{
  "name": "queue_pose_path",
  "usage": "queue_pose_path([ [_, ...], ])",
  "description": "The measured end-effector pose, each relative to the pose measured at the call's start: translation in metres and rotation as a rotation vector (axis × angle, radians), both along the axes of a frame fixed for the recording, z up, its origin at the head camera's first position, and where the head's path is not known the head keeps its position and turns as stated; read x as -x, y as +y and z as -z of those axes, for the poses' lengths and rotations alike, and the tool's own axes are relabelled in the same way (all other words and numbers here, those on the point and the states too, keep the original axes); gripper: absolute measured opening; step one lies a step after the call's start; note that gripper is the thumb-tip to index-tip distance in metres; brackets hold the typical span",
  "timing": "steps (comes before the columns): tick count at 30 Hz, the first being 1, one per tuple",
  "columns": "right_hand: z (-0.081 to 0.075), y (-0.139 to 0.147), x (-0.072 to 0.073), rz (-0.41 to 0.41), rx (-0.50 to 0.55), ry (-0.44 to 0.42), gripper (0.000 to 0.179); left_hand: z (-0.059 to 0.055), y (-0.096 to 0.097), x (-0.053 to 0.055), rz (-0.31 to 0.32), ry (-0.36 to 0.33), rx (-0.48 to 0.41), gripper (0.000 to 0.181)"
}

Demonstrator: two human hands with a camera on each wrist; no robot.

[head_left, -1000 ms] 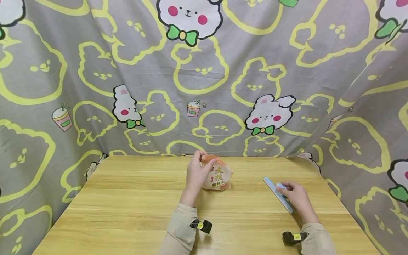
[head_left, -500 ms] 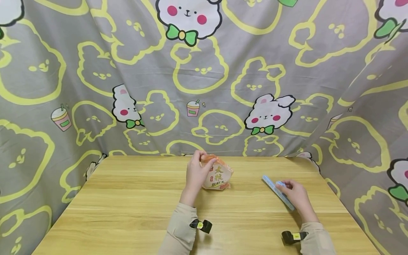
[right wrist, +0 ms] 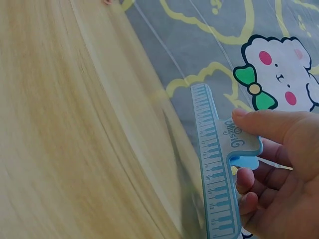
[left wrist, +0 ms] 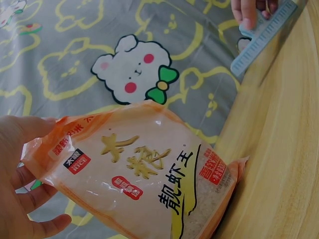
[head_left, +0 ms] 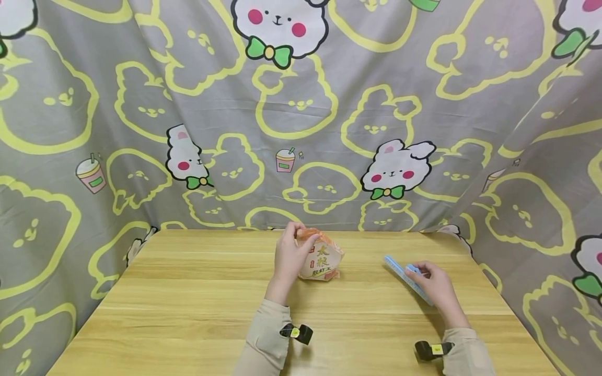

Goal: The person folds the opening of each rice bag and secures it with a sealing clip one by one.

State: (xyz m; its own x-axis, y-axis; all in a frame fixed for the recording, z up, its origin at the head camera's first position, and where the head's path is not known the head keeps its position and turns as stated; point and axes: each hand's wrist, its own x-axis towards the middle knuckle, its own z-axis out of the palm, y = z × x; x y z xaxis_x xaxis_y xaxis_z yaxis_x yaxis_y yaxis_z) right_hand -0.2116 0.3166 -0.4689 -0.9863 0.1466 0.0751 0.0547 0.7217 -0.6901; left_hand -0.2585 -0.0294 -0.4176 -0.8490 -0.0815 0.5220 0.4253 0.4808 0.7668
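Note:
A rice bag (head_left: 324, 262) with an orange top stands tilted on the wooden table, gold and black lettering on its front. My left hand (head_left: 288, 257) pinches its top corner between thumb and fingers; the left wrist view shows the bag (left wrist: 149, 169) large, with rice grains near its lower end. To the right, my right hand (head_left: 437, 287) holds a long light-blue clip (head_left: 396, 266) by its handle. In the right wrist view the clip (right wrist: 217, 184) bears piano-key and ruler marks, plus "Music" on the handle, with the thumb on top and fingers curled beneath.
The wooden table (head_left: 188, 292) runs back to a grey curtain (head_left: 226, 115) printed with yellow outlines and white rabbits. More curtain hangs along both sides. A black camera (head_left: 297, 333) sits on the left wrist and another black camera (head_left: 430, 351) on the right.
The right hand has raised the clip slightly and shifted it a little to the left and away from me. My left hand and the rice bag have stayed in place.

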Motion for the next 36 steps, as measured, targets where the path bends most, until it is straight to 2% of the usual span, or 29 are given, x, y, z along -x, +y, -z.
queue_pose_path([
  [25,-0.016,-0.013,-0.001,-0.044,-0.031,0.09,0.043,-0.001,0.0,-0.001,0.008,-0.003,-0.009,0.035],
  [36,-0.017,-0.021,0.001,-0.067,-0.016,0.149,0.038,-0.001,-0.001,-0.001,0.005,-0.007,-0.006,0.035],
])
